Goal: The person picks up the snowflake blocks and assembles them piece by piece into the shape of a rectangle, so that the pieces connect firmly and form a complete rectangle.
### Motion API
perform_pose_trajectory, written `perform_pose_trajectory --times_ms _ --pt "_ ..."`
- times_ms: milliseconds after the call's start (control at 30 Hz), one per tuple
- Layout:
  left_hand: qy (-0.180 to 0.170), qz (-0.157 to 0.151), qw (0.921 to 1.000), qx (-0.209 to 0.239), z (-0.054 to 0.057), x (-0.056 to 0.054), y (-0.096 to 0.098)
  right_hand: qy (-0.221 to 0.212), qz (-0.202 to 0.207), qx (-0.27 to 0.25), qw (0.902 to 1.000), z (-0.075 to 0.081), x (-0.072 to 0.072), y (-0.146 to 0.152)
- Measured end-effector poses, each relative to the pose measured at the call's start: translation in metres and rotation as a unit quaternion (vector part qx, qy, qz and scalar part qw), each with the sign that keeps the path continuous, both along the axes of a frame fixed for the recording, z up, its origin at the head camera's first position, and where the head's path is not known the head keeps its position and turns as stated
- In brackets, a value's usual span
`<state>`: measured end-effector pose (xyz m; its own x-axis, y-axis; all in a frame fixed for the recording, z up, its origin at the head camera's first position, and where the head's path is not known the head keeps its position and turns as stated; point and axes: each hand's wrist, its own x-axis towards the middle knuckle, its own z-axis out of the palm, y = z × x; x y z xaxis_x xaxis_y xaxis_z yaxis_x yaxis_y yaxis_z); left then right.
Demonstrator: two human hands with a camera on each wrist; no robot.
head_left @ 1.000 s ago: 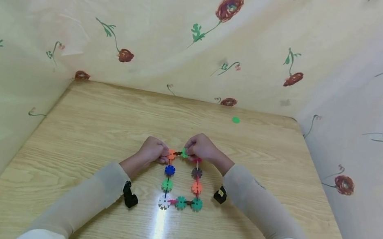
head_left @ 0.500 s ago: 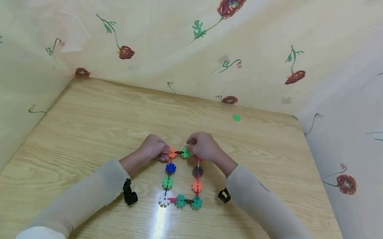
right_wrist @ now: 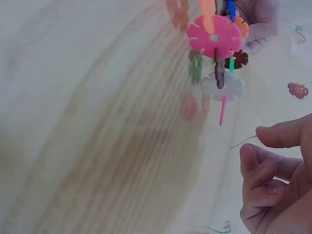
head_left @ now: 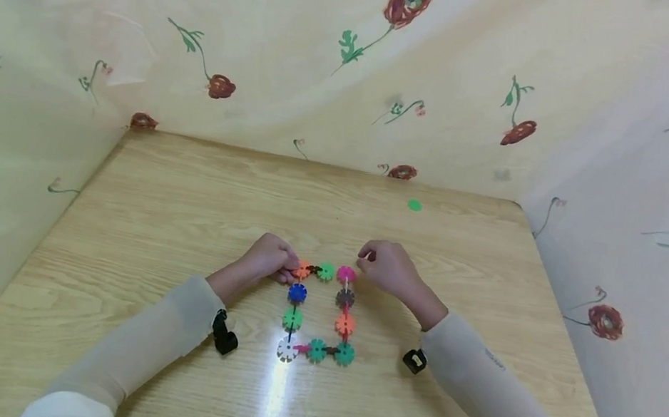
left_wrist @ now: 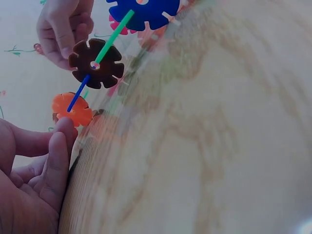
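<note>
Notched plastic snowflake discs, slotted together flat and on edge, form a rectangular chain on the table. My left hand (head_left: 271,257) pinches the orange disc (head_left: 302,270) at the far left corner, fingertips at its rim. Beside that disc a brown one on edge links to a light green disc (head_left: 326,271). A narrow gap separates the green disc from the pink disc (head_left: 346,274) at the far right corner. To the right of the pink disc, my right hand (head_left: 390,267) is apart from the chain. Its thumb and forefinger stand apart with nothing between them in the right wrist view.
The near side holds a white disc (head_left: 287,350) and teal discs, such as the corner one (head_left: 344,354). A round green piece (head_left: 415,205) lies near the far edge of the wooden table (head_left: 183,179). Flower-printed cloth (head_left: 293,51) hangs behind and at both sides.
My right hand has let go at the chain's far side and moved right, uncovering the green and pink discs. My left hand stays at the orange disc.
</note>
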<state>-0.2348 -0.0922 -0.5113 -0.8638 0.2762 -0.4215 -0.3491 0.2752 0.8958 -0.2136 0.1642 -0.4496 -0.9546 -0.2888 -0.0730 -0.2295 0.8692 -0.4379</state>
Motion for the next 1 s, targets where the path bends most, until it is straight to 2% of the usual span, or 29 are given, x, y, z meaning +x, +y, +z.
perform_pose_trajectory --times_ms 100,200,333,467,633,733,867,1000 --pt "0.008 -0.011 0.9999 -0.001 0.002 -0.002 0.000 0.001 0.000 -0.009 1.0000 0.000 -0.001 0.003" --pt "0.017 -0.024 0.9996 -0.002 0.002 -0.003 -0.001 0.007 0.027 -0.035 0.9990 0.000 -0.001 -0.001" --pt "0.037 -0.034 0.9987 -0.009 0.000 -0.003 -0.003 0.015 0.107 -0.058 0.9925 -0.002 -0.003 -0.014" --pt "0.068 -0.042 0.9965 -0.023 0.004 -0.003 -0.001 0.016 0.188 -0.029 0.9815 0.002 -0.007 -0.035" --pt "0.094 -0.051 0.9936 -0.038 0.008 0.001 0.003 -0.006 0.256 0.014 0.9666 0.002 -0.014 -0.053" --pt "0.088 -0.050 0.9940 -0.041 0.008 0.003 0.005 -0.035 0.252 0.024 0.9667 0.002 -0.017 -0.054" --pt "0.080 -0.038 0.9953 -0.040 0.008 0.004 0.008 -0.063 0.218 0.023 0.9736 0.002 -0.021 -0.045" --pt "0.076 -0.028 0.9958 -0.043 0.011 0.005 0.011 -0.072 0.178 0.028 0.9810 0.000 -0.025 -0.027"
